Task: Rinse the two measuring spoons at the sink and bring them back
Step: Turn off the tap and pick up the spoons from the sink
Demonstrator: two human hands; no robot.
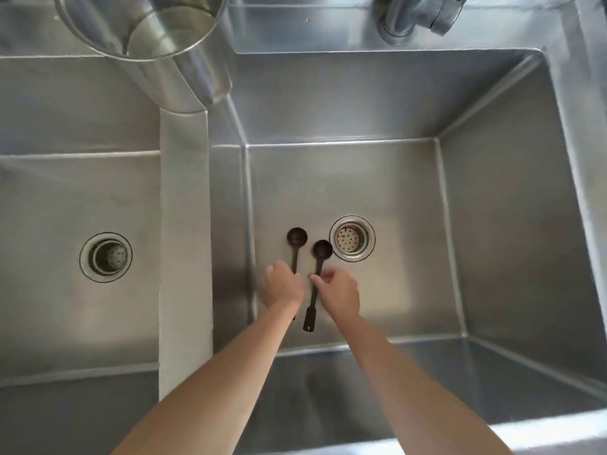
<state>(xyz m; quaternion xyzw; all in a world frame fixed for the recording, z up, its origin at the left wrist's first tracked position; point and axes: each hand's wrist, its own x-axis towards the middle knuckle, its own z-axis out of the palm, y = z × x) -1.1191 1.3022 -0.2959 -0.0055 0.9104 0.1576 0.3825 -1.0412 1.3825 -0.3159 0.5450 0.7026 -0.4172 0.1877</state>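
Two dark measuring spoons are low in the right steel sink basin (pixel 492 224), bowls pointing away from me. My left hand (pixel 283 285) is closed around the handle of the left spoon (pixel 296 239); most of that handle is hidden under the hand. My right hand (pixel 340 295) pinches the handle of the right spoon (pixel 321 252) near its middle, and the handle's end sticks out below between my wrists. The spoon bowls lie just left of the drain strainer (pixel 352 238). No water stream is visible.
The chrome tap (pixel 404 18) stands at the back edge above the right basin. A tall steel pot (pixel 144 27) sits at the back on the divider (pixel 184 224). The left basin (pixel 49 208) has its own drain (pixel 105 257).
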